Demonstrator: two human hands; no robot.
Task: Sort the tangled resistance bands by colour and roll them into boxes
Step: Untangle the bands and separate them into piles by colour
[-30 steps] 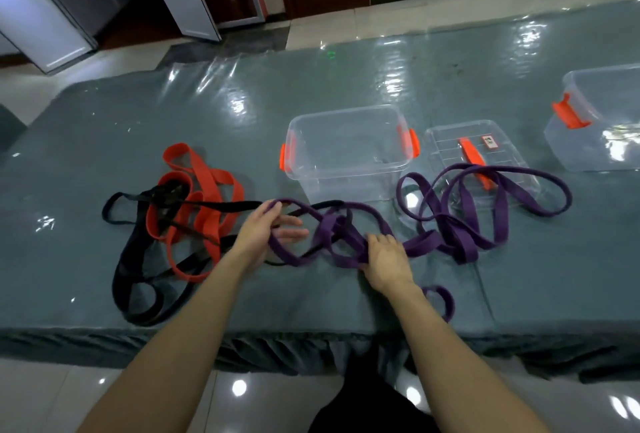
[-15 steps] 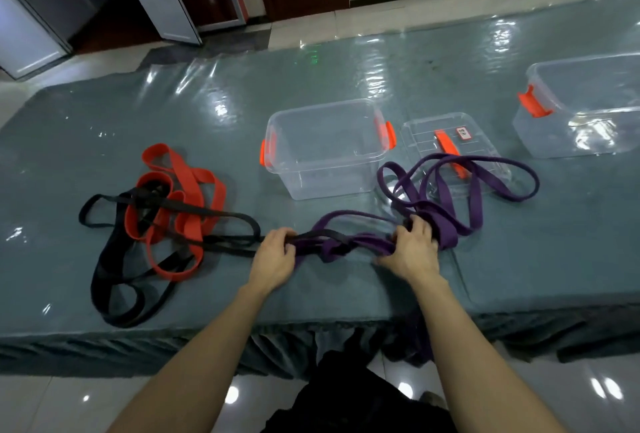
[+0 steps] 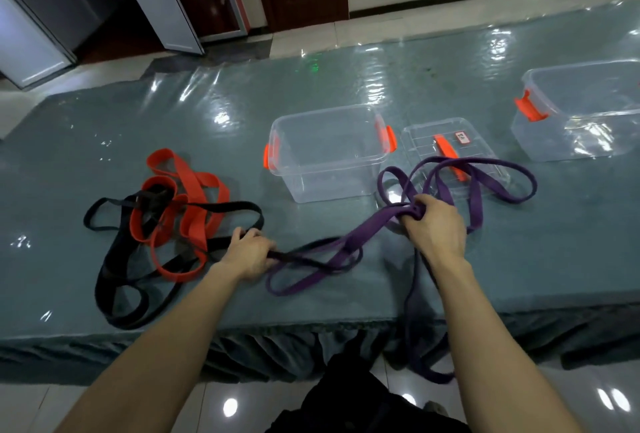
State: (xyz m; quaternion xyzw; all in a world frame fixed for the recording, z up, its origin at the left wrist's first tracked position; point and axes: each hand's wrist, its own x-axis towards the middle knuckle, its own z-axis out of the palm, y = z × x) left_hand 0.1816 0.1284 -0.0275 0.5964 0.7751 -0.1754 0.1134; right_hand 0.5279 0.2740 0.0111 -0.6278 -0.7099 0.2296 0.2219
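1. Purple band (image 3: 349, 245) is bunched in closed right hand (image 3: 434, 226); loops trail beyond it over the lid (image 3: 485, 159).
2. Black band (image 3: 242, 206) is pinched in closed left hand (image 3: 249, 254).
3. Judged limp, stretchy, grippy; best held at crossings.

A: What is the left hand (image 3: 250, 252) doing?

B: It squeezes black bands (image 3: 114, 280) and purple bands (image 3: 346, 242) together on the tabletop (image 3: 519, 259).

A: And the right hand (image 3: 436, 225)?

B: It grips a bunch of purple bands. One purple loop hangs off the edge. The red bands (image 3: 187, 211) lie twisted with the black ones, left of a clear box (image 3: 329, 152).
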